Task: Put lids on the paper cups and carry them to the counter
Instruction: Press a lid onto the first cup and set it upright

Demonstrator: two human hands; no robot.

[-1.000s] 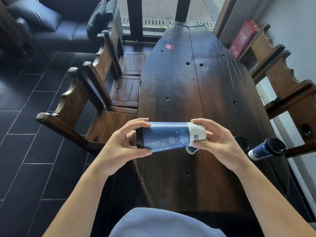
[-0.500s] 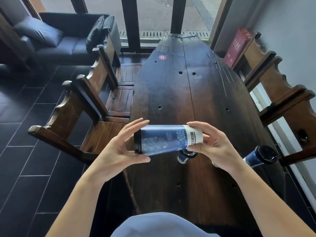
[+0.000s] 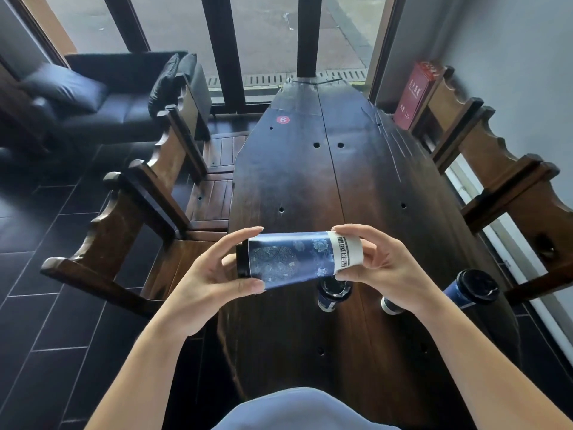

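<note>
I hold a blue patterned paper cup [image 3: 293,260] on its side above the near end of the dark wooden table [image 3: 310,181]. Its black lid [image 3: 241,258] points left, and my left hand [image 3: 210,274] grips that end. The white-banded base sits in the fingers of my right hand [image 3: 381,271]. Below, on the table, stand three more blue cups with black lids: one under the held cup [image 3: 332,291], one mostly hidden behind my right wrist [image 3: 391,306], one at the right edge [image 3: 471,288].
Wooden chairs line both sides of the table: left [image 3: 148,206], right [image 3: 511,181]. A red box [image 3: 414,94] stands at the far right. A black sofa [image 3: 102,97] sits at the left by the glass front. Dark tile floor lies to my left.
My view has tilted up, showing more window and sofa. The cup has turned slightly in my hands, which keep the same hold.
</note>
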